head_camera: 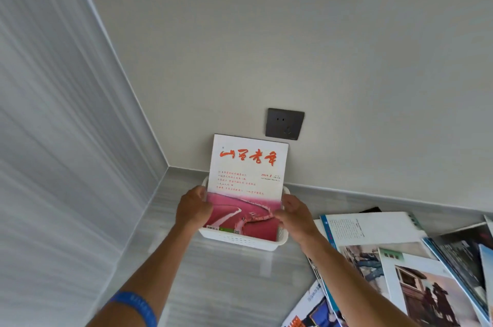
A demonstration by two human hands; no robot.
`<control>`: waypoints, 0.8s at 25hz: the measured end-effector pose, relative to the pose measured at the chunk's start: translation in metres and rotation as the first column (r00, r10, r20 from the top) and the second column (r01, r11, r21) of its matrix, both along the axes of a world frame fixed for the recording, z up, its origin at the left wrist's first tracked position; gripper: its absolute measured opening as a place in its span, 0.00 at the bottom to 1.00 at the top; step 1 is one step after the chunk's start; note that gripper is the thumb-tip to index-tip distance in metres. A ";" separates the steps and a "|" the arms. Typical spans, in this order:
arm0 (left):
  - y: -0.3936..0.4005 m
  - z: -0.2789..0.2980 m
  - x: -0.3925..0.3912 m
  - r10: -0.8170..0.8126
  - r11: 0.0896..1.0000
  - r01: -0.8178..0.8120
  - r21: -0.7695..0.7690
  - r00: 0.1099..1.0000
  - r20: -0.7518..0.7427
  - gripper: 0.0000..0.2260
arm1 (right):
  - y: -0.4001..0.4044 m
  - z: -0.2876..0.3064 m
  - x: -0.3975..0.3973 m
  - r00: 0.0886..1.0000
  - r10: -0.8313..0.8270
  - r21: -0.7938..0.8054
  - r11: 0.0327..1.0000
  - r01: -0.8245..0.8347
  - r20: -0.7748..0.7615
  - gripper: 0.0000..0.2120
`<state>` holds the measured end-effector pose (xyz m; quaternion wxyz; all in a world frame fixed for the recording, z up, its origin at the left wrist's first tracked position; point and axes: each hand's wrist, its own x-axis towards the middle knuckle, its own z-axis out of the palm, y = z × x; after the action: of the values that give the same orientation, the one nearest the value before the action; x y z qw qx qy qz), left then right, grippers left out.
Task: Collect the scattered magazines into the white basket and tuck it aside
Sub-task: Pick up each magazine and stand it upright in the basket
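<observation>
Both hands, the left hand (192,206) and right hand (294,213), grip the sides of a red-and-white magazine (246,182) standing upright in the white basket (240,241) (other magazines (386,260) lie scattered just right).

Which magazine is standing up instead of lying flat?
The magazine with red writing and a pink field. It stands upright in the white basket, held by the left hand and right hand. The other magazines lie flat.

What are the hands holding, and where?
Both hold the red-and-white magazine: left hand on its left edge, right hand on its right edge.
</observation>
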<state>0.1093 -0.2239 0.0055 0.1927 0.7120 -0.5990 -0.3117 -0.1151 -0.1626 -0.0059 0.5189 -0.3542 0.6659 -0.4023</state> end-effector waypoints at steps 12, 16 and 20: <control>0.272 -0.047 -0.194 -0.481 0.837 0.514 0.186 0.855 -0.195 0.16 | 0.309 -0.048 -0.167 0.727 -0.017 0.173 0.967 0.186 -0.686 0.20; 0.317 -0.067 -0.265 -0.521 0.743 0.593 0.309 0.804 -0.287 0.20 | 0.363 -0.066 -0.212 0.576 0.296 0.436 0.892 0.118 -0.762 0.35; 0.324 -0.069 -0.312 0.130 0.804 0.154 0.574 0.897 -0.423 0.17 | 0.380 -0.067 -0.229 0.529 0.456 0.494 0.866 -0.079 -0.716 0.31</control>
<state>-0.2022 0.0996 -0.0637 0.0887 0.6422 -0.4160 -0.6377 -0.3438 0.2179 -0.0733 0.2712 -0.4841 0.8310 0.0391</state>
